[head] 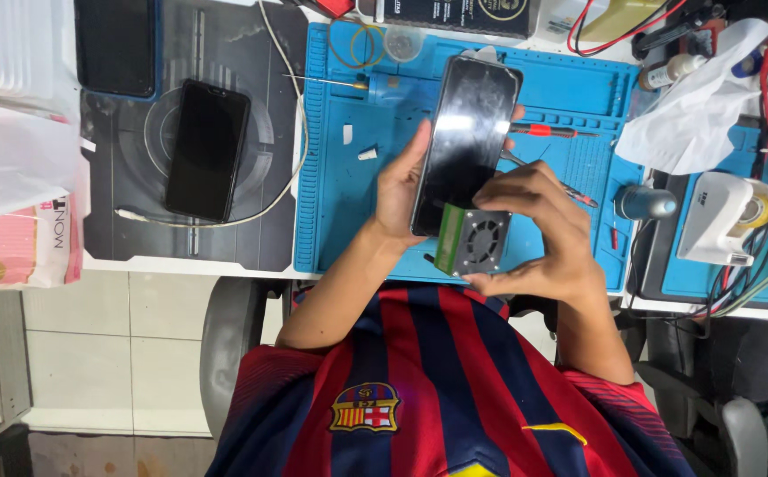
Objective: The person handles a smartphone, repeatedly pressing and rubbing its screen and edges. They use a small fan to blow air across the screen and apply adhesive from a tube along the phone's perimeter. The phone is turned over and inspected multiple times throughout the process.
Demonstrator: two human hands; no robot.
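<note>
My left hand (pixel 399 187) grips a black smartphone (pixel 465 137) by its left edge and holds it upright over the blue work mat (pixel 340 194), its dark screen facing me. My right hand (pixel 539 231) holds a small grey box with a round fan grille and a green side (pixel 472 240) against the phone's bottom end. The fingers of that hand curl over the top of the box and touch the phone's lower right edge.
A second black phone (pixel 207 150) lies on a dark mat at the left, next to a white cable (pixel 291 132). A red-handled screwdriver (pixel 543 131), tweezers and small parts lie on the blue mat. Crumpled white plastic (pixel 698 110), a white device (pixel 720 216) and wires crowd the right.
</note>
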